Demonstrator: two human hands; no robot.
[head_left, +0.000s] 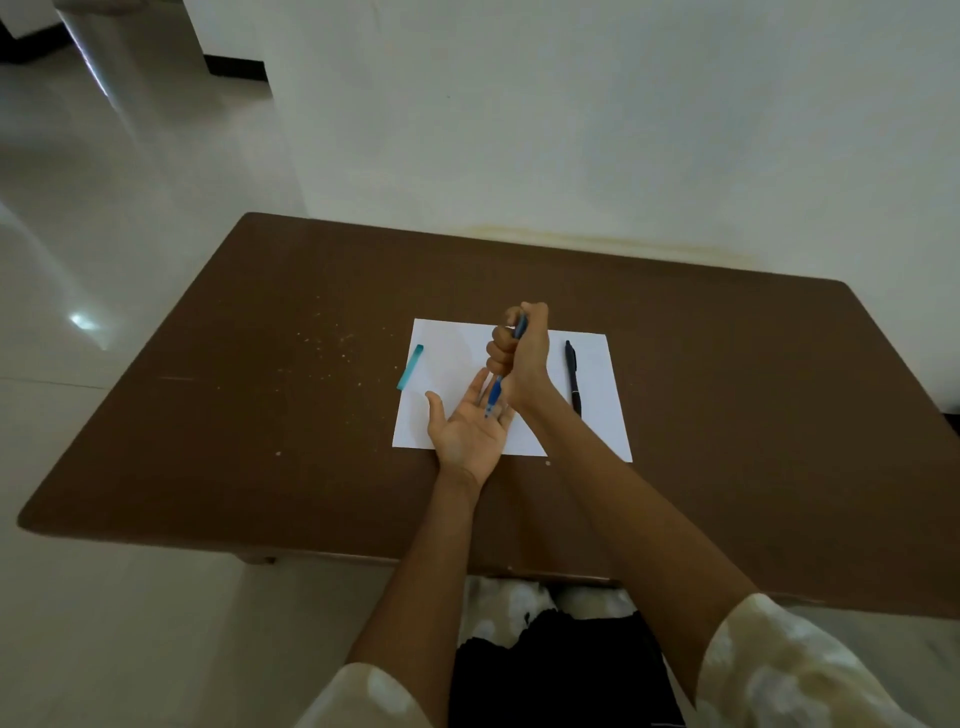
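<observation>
My right hand (522, 353) grips a blue pen (496, 397) in a fist, its tip pointing down at the palm of my left hand (467, 423). My left hand lies palm up with its fingers straight over a white sheet of paper (597, 415) on the brown table (260, 415). A dark pen (572, 376) lies on the right part of the sheet. A teal pen cap (410, 367) lies at the sheet's left edge.
The table's far edge stands against a white wall (571, 130). Small light crumbs (322, 348) are scattered on the table left of the sheet. Pale tiled floor (104, 234) stretches to the left.
</observation>
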